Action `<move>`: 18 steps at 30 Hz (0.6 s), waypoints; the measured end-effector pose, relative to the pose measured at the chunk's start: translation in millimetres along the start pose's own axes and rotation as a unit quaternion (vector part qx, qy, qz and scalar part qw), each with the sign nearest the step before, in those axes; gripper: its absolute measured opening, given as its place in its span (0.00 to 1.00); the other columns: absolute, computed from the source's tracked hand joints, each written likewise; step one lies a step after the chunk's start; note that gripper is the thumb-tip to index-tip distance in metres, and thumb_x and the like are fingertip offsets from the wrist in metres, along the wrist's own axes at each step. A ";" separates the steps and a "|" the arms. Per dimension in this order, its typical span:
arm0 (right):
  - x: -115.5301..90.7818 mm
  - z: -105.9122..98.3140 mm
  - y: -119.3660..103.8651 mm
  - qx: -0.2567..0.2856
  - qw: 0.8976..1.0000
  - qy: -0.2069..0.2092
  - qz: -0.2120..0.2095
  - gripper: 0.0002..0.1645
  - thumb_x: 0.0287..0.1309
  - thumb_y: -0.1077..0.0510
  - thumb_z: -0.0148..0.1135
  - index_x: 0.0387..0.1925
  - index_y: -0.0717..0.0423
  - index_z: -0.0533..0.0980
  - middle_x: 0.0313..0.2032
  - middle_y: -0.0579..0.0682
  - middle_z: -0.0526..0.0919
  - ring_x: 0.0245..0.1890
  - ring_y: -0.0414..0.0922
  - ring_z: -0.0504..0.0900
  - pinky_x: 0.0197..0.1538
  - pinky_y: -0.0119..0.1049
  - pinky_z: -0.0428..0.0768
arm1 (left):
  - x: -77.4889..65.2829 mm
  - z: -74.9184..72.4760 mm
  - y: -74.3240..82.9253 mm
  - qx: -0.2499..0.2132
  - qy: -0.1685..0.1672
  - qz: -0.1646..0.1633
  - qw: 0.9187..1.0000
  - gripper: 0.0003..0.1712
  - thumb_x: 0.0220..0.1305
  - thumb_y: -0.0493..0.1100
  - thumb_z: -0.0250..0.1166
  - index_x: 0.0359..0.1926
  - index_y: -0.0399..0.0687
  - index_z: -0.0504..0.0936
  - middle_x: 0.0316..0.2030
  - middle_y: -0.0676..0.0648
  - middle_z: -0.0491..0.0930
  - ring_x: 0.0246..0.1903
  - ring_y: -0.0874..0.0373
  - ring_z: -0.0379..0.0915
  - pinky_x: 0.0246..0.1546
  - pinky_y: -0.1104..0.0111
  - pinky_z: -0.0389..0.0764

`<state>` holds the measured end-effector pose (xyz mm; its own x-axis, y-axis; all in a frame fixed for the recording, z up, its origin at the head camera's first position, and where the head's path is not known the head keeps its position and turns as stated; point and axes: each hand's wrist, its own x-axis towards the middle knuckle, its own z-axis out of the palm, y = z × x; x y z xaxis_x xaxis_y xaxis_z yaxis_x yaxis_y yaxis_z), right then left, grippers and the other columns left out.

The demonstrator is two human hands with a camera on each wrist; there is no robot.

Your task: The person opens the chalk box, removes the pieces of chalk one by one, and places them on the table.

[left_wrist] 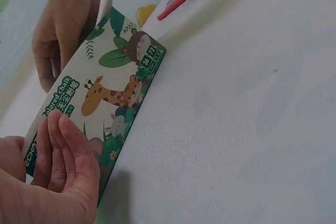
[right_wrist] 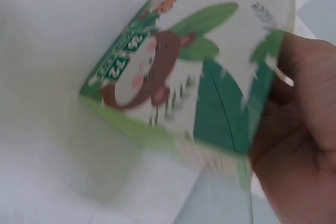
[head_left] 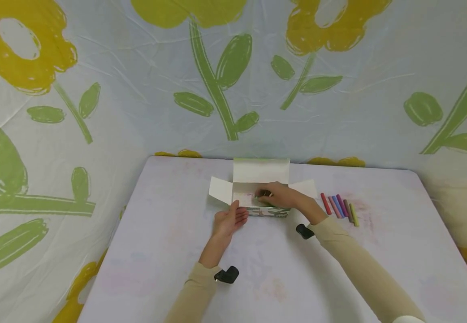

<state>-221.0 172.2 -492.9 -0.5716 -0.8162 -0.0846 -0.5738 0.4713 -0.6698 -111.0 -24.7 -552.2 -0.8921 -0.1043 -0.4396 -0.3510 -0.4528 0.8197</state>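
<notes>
An open cardboard chalk box (head_left: 267, 212) with animal pictures and "Colored Chalk" printed on its front stands on the table, flaps spread. My left hand (head_left: 226, 220) holds its front left corner, the thumb at the top edge and fingers flat along the printed front (left_wrist: 94, 82). Inside the box, my right hand (head_left: 279, 195) has its fingers bent downward, pinching a chalk stick whose small green end (head_left: 257, 197) shows at the fingertips. The box wall (right_wrist: 210, 93) hides part of that hand in the right wrist view. Pale contents (head_left: 244, 197) lie in the box's left part.
Right of the box, several chalk sticks (head_left: 339, 208) lie side by side, in red, pink, blue, purple, brown and yellow-green. The white table (head_left: 157, 251) bears faint coloured smudges. A flower-printed cloth (head_left: 149, 89) hangs behind the table's back edge.
</notes>
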 end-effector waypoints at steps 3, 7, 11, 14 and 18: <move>-8.1 -6.4 -2.6 0.013 0.998 0.053 -0.008 0.10 0.71 0.66 0.62 0.50 0.67 0.79 0.42 0.55 0.85 0.44 0.49 0.83 0.50 0.47 0.85 | 0.5 -0.3 -0.1 -0.005 0.000 -0.002 1.000 0.26 0.75 0.50 0.62 0.42 0.24 0.84 0.29 0.45 0.87 0.31 0.60 0.84 0.40 0.70 0.87; -17.5 -16.2 -4.8 0.025 0.993 0.111 -0.015 0.12 0.70 0.66 0.62 0.52 0.66 0.79 0.45 0.60 0.85 0.46 0.51 0.83 0.51 0.49 0.85 | 1.9 -0.7 -0.7 -0.009 0.003 -0.006 1.000 0.26 0.75 0.50 0.62 0.42 0.23 0.84 0.29 0.45 0.86 0.31 0.60 0.85 0.40 0.70 0.87; -26.8 -25.3 -5.4 0.028 0.986 0.162 -0.018 0.12 0.69 0.65 0.64 0.52 0.65 0.79 0.44 0.58 0.86 0.46 0.51 0.85 0.47 0.46 0.87 | 2.1 -1.1 -0.5 -0.009 0.003 -0.007 1.000 0.27 0.75 0.50 0.63 0.44 0.23 0.83 0.30 0.44 0.86 0.31 0.60 0.85 0.41 0.70 0.87; -35.3 -32.3 -5.0 0.025 0.981 0.191 -0.011 0.13 0.69 0.65 0.65 0.52 0.66 0.79 0.43 0.54 0.86 0.44 0.51 0.85 0.45 0.44 0.88 | 1.5 -0.8 0.3 -0.007 0.001 -0.007 1.000 0.27 0.74 0.51 0.64 0.44 0.24 0.83 0.30 0.44 0.87 0.31 0.60 0.85 0.41 0.70 0.87; -48.4 -40.8 -4.1 0.025 0.977 0.213 0.009 0.14 0.69 0.63 0.65 0.53 0.65 0.79 0.43 0.53 0.86 0.44 0.50 0.85 0.46 0.41 0.87 | 2.1 -0.8 0.0 -0.005 -0.001 -0.008 1.000 0.27 0.74 0.51 0.64 0.44 0.24 0.83 0.30 0.44 0.87 0.30 0.60 0.85 0.40 0.70 0.87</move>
<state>-214.8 223.5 -455.9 -0.7795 -0.5896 0.2113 -0.5387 0.4590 -0.7065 -112.7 -25.6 -553.4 -0.8868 -0.0955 -0.4522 -0.3624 -0.4638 0.8085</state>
